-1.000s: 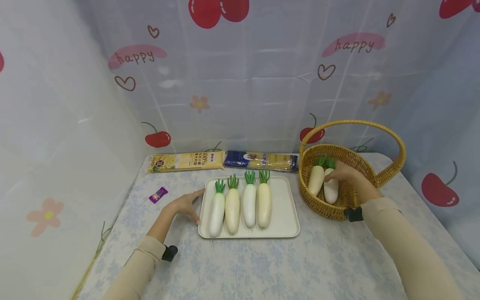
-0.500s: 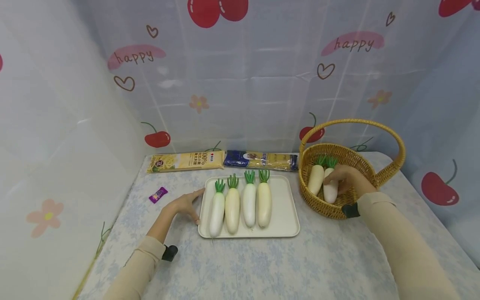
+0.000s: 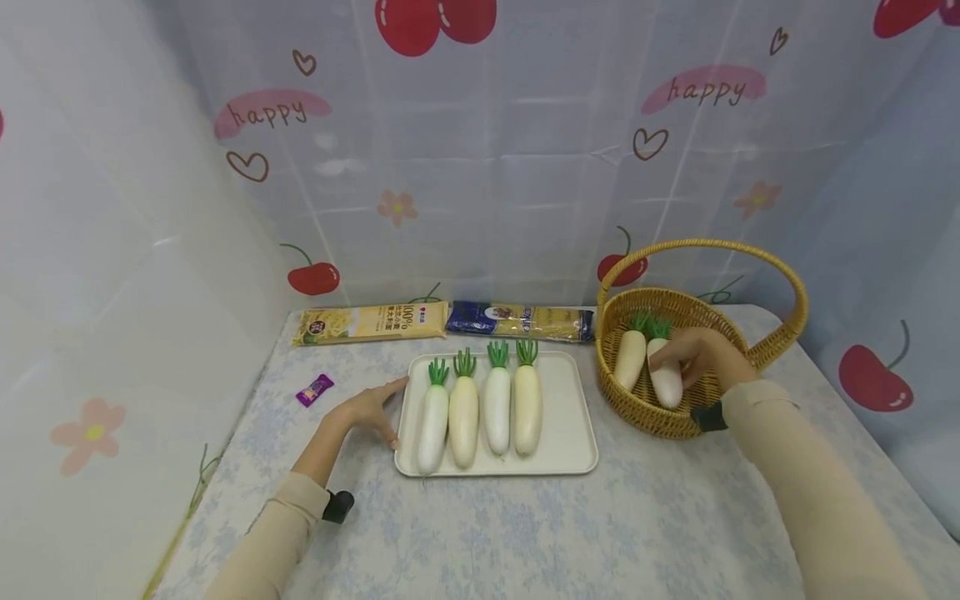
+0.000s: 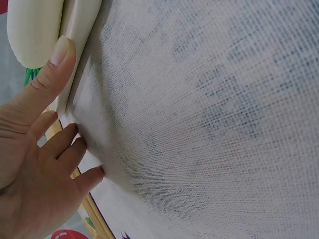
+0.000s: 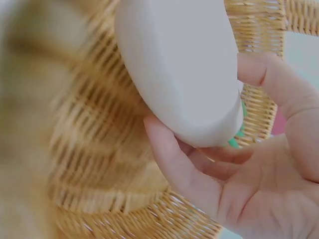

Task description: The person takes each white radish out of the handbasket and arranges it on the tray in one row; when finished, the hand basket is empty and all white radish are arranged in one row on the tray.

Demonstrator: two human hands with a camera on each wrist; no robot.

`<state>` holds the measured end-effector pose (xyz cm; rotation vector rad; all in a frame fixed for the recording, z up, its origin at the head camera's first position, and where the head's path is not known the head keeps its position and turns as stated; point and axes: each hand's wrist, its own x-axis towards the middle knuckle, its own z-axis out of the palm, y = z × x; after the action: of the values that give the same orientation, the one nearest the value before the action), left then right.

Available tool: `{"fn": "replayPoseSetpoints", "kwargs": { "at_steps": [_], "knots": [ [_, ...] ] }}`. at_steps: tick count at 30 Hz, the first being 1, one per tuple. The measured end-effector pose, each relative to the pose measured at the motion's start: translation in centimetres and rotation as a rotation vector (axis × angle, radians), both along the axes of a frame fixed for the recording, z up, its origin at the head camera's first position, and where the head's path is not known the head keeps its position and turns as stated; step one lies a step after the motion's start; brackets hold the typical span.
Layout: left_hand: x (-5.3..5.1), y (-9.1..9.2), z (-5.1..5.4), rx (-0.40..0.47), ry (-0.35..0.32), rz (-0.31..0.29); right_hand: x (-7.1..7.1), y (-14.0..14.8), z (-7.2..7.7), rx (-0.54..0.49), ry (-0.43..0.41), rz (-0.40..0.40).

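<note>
In the head view my right hand reaches into a wicker basket. It grips a white radish with green leaves, thumb and fingers on either side of it in the right wrist view. Beside that one in the basket lies a cream radish. My left hand rests at the left edge of a white tray, thumb and fingers spread; in the left wrist view its thumb lies against the rim. Several radishes, among them a white radish, lie side by side on the tray, leaves pointing away.
Behind the tray lie a yellow pasta packet and a blue pasta packet. A small purple wrapped sweet is left of the tray. The basket's tall handle arches above the right hand. A patterned curtain hangs behind the table.
My right hand has closed its grip on the white radish, whose lower end has shifted slightly right in the basket. My left hand and the tray stay put.
</note>
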<state>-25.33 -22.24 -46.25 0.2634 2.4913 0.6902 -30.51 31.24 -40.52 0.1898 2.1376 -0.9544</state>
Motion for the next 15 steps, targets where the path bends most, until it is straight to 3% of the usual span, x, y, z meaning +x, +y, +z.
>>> {"fn": "replayPoseSetpoints", "kwargs": {
  "at_steps": [4, 15],
  "knots": [
    [-0.2, -0.1, 0.0, 0.005, -0.001, -0.001, -0.3, 0.3, 1.0, -0.017, -0.025, 0.011],
    [0.1, 0.0, 0.3, 0.008, -0.006, 0.005, 0.2, 0.7, 3.1, -0.034, 0.069, 0.105]
  ]
}}
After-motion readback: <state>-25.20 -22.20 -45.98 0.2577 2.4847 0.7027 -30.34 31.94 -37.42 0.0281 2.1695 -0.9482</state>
